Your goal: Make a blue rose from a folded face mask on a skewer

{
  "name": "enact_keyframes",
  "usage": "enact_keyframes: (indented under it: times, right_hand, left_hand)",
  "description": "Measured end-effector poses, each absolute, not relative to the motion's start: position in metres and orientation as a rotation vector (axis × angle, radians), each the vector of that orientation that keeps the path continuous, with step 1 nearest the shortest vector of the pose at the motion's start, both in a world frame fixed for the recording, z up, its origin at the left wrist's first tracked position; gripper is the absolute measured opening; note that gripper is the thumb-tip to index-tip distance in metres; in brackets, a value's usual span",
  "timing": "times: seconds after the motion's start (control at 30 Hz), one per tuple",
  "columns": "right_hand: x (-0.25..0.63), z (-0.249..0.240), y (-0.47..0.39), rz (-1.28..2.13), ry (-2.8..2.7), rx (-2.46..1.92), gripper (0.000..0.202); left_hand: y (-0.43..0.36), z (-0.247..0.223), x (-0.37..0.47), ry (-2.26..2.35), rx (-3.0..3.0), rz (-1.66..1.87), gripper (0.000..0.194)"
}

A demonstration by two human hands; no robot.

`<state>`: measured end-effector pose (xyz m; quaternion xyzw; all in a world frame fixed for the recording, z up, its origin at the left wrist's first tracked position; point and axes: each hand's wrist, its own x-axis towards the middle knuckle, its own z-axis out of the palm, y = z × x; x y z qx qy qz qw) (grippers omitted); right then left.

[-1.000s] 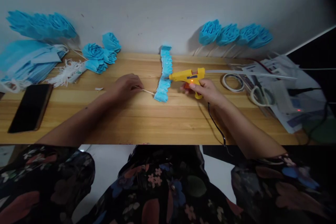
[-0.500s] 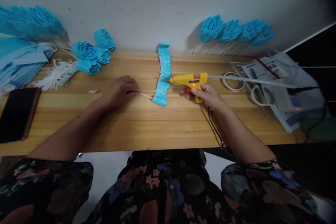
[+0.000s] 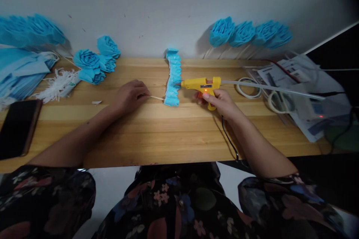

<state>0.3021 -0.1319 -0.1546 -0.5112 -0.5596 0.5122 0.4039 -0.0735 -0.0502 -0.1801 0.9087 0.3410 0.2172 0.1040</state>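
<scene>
We find the right hand (image 3: 221, 102) gripping the glue gun (image 3: 202, 85), its nozzle now touching the pleated blue strip (image 3: 173, 78) — previously just short; left hand (image 3: 131, 95) keeps pinching the thin stick (image 3: 157, 98) — gluing appears underway.

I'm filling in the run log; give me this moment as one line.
left hand: holds thin stick | right hand: grips glue gun, nozzle at blue pleated strip | table: phone, paper flowers

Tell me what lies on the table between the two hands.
In the head view, between left hand and right hand: thin stick, pleated blue strip, glue gun nozzle.
</scene>
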Motion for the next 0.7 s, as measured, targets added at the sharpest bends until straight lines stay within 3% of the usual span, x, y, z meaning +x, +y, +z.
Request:
enact_keyframes:
  times: [0.17,0.7]
  right_hand:
    - [0.306,-0.156,-0.129,1.235,-1.395,-1.315,0.066]
    - [0.308,-0.160,-0.128,1.150,-1.480,-1.432,0.073]
  left_hand:
    - [-0.031,-0.181,-0.064,0.884,2.709,0.655,0.022]
    - [-0.037,-0.181,-0.069,0.796,2.750,0.748,0.033]
